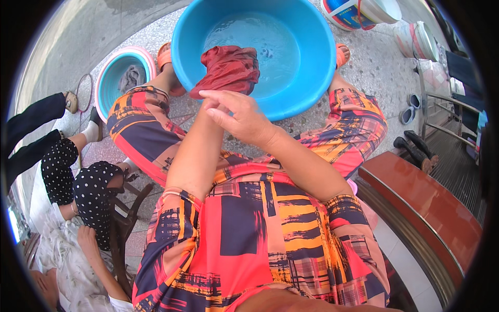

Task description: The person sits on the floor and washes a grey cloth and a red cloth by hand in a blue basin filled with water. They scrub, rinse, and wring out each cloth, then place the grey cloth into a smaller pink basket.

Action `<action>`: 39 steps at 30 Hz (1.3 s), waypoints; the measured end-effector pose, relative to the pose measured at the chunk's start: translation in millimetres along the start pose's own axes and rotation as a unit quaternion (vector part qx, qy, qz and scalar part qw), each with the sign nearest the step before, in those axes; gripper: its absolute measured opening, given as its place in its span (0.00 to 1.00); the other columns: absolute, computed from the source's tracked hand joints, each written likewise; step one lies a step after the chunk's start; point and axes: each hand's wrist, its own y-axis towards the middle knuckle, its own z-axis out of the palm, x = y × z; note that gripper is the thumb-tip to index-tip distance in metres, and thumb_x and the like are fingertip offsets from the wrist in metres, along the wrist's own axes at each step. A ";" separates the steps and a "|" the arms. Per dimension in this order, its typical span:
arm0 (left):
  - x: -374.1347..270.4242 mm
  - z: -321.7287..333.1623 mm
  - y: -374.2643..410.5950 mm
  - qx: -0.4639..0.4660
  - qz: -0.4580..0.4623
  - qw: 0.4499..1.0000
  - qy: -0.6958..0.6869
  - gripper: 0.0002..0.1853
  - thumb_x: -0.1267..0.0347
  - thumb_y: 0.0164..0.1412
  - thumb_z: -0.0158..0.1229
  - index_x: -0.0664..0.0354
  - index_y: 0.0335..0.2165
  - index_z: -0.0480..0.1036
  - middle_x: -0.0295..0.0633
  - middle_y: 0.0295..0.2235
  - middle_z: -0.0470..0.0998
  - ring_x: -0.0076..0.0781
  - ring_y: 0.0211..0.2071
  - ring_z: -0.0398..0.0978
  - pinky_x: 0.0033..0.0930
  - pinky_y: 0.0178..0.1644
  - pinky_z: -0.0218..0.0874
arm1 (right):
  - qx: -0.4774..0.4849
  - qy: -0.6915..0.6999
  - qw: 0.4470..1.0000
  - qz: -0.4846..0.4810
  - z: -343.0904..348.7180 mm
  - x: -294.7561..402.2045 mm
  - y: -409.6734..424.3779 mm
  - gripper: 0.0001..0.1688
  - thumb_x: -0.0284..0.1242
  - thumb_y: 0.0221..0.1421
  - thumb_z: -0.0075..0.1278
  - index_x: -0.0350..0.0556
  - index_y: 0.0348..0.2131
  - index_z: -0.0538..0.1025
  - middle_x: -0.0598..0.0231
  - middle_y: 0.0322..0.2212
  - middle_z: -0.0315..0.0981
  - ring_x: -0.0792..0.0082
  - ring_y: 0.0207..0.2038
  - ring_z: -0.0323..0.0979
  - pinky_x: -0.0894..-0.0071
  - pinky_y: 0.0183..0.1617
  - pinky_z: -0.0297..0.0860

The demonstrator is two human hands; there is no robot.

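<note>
A wet, dark red cloth (232,68) hangs over the near left part of a large blue plastic basin (315,78) holding shallow, cloudy water. My left forearm (199,156) reaches up to the cloth, and my left hand is hidden under or inside it. Across that wrist lies my right hand (243,117), its extended index finger at the cloth's lower edge. Thumb and other fingers curl over the wrist; whether they pinch fabric cannot be seen. The basin stands on the speckled floor between my feet, which are in orange sandals (165,56).
Left of the basin, nested pink and teal plastic baskets (107,87) hold a grey cloth (132,77). Seated people, one in dotted trousers (93,195), are at left. Buckets (360,13) stand at upper right. Nearer are shoes (407,115), a metal rack (448,103) and a red-brown bench (421,206).
</note>
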 end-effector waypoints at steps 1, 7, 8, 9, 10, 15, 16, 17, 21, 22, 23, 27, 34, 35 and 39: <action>-11.9 -7.0 4.8 0.018 0.033 0.967 0.252 0.19 0.59 0.59 0.44 0.54 0.45 0.66 0.34 0.42 0.71 0.31 0.43 0.67 0.32 0.50 0.56 | -0.022 0.038 0.999 0.032 -12.1 -7.0 -4.5 0.21 0.28 0.54 0.46 0.41 0.47 0.67 0.65 0.33 0.71 0.77 0.36 0.69 0.78 0.40 0.65; -8.2 -15.0 1.9 -0.063 0.177 0.910 0.369 0.23 0.64 0.48 0.55 0.53 0.46 0.68 0.37 0.45 0.70 0.36 0.46 0.66 0.34 0.52 0.55 | -0.267 0.240 0.893 0.270 -80.9 -74.0 -23.6 0.33 0.41 0.57 0.42 0.46 0.56 0.54 0.57 0.51 0.56 0.67 0.49 0.60 0.67 0.45 0.62; -9.9 -13.7 -0.3 -0.064 0.199 0.885 0.415 0.24 0.63 0.48 0.55 0.53 0.46 0.67 0.37 0.46 0.70 0.36 0.47 0.65 0.34 0.53 0.54 | -0.273 0.278 0.874 0.289 -84.2 -85.1 -27.7 0.36 0.43 0.56 0.42 0.47 0.57 0.51 0.55 0.53 0.52 0.63 0.51 0.58 0.62 0.47 0.61; -8.0 -9.9 0.1 -0.071 0.218 0.891 0.393 0.25 0.59 0.46 0.56 0.50 0.45 0.68 0.36 0.46 0.70 0.37 0.47 0.65 0.36 0.53 0.53 | -0.280 0.314 0.853 0.308 -84.4 -95.5 -33.6 0.39 0.46 0.56 0.42 0.48 0.59 0.48 0.54 0.55 0.48 0.60 0.53 0.56 0.56 0.49 0.60; -9.7 -7.6 2.9 -0.080 0.239 0.893 0.373 0.26 0.56 0.44 0.57 0.47 0.45 0.69 0.35 0.46 0.70 0.37 0.48 0.64 0.38 0.52 0.52 | -0.290 0.344 0.832 0.323 -82.5 -103.3 -36.7 0.41 0.47 0.55 0.42 0.49 0.59 0.47 0.53 0.56 0.46 0.57 0.54 0.54 0.53 0.50 0.58; -24.6 1.8 -0.5 0.012 0.206 0.895 0.395 0.30 0.54 0.39 0.58 0.46 0.45 0.69 0.34 0.48 0.68 0.36 0.52 0.60 0.40 0.56 0.46 | -0.283 0.501 0.746 0.337 -69.3 -103.1 -27.7 0.46 0.58 0.53 0.35 0.51 0.60 0.45 0.56 0.58 0.43 0.52 0.58 0.49 0.40 0.56 0.47; -38.0 2.2 1.1 -0.030 0.276 0.917 0.286 0.28 0.58 0.40 0.57 0.50 0.45 0.69 0.35 0.48 0.68 0.36 0.53 0.59 0.40 0.58 0.44 | -0.247 0.551 0.738 0.301 -69.6 -107.6 -23.5 0.44 0.58 0.54 0.32 0.51 0.59 0.48 0.59 0.56 0.51 0.53 0.56 0.53 0.42 0.57 0.48; -45.7 1.9 4.5 -0.018 0.308 0.909 0.279 0.26 0.60 0.41 0.57 0.51 0.44 0.69 0.34 0.47 0.68 0.33 0.52 0.60 0.36 0.60 0.39 | -0.208 0.609 0.726 0.243 -66.4 -93.2 -12.0 0.39 0.56 0.56 0.29 0.50 0.57 0.53 0.61 0.54 0.56 0.57 0.55 0.56 0.47 0.57 0.51; -11.4 -12.9 10.4 0.077 0.206 0.973 -0.071 0.22 0.61 0.53 0.50 0.57 0.46 0.65 0.39 0.47 0.68 0.34 0.51 0.61 0.36 0.57 0.47 | -0.228 0.640 0.691 0.245 -50.9 -103.6 5.3 0.26 0.42 0.59 0.37 0.44 0.51 0.62 0.57 0.50 0.61 0.58 0.52 0.61 0.54 0.56 0.58; -12.4 -10.1 12.3 0.104 0.170 0.961 -0.191 0.21 0.62 0.55 0.49 0.58 0.47 0.64 0.40 0.47 0.68 0.35 0.50 0.62 0.35 0.57 0.48 | -0.255 0.608 0.713 0.237 -57.9 -102.3 5.3 0.25 0.40 0.59 0.38 0.43 0.50 0.62 0.56 0.49 0.63 0.58 0.50 0.62 0.54 0.55 0.60; -15.0 -10.5 17.7 0.119 0.135 0.941 -0.286 0.20 0.65 0.55 0.48 0.59 0.47 0.64 0.40 0.47 0.68 0.36 0.50 0.62 0.34 0.57 0.48 | -0.281 0.576 0.733 0.228 -65.4 -100.8 7.7 0.23 0.39 0.59 0.39 0.42 0.48 0.63 0.55 0.48 0.64 0.57 0.49 0.64 0.54 0.54 0.61; 22.4 -13.6 18.8 0.152 -0.064 0.806 -0.568 0.21 0.65 0.55 0.49 0.59 0.47 0.62 0.40 0.47 0.67 0.36 0.50 0.62 0.33 0.56 0.49 | -0.321 0.574 0.723 0.211 -73.2 -85.8 11.7 0.20 0.35 0.58 0.41 0.40 0.44 0.65 0.53 0.44 0.66 0.56 0.45 0.67 0.54 0.51 0.64; 1.0 13.2 -6.7 0.091 0.090 0.951 -0.283 0.28 0.50 0.58 0.44 0.61 0.48 0.62 0.43 0.50 0.63 0.42 0.50 0.61 0.43 0.55 0.52 | -0.213 0.643 0.695 0.241 -69.5 -58.9 15.9 0.21 0.34 0.57 0.42 0.39 0.47 0.64 0.54 0.45 0.66 0.57 0.46 0.66 0.57 0.51 0.63; -1.1 17.5 -5.3 0.100 0.041 0.913 -0.392 0.28 0.50 0.58 0.43 0.61 0.48 0.62 0.43 0.51 0.63 0.43 0.50 0.61 0.44 0.55 0.53 | -0.241 0.520 0.773 0.271 -72.7 -69.2 11.4 0.22 0.33 0.57 0.43 0.39 0.47 0.64 0.54 0.45 0.66 0.58 0.46 0.66 0.58 0.51 0.63; 8.6 22.7 16.5 0.116 -0.171 0.607 -0.767 0.27 0.49 0.59 0.40 0.61 0.45 0.62 0.42 0.46 0.67 0.42 0.46 0.65 0.44 0.52 0.55 | -0.254 -0.153 0.929 0.221 -81.6 -119.8 -8.8 0.27 0.34 0.53 0.46 0.40 0.49 0.63 0.48 0.46 0.63 0.52 0.48 0.62 0.55 0.51 0.59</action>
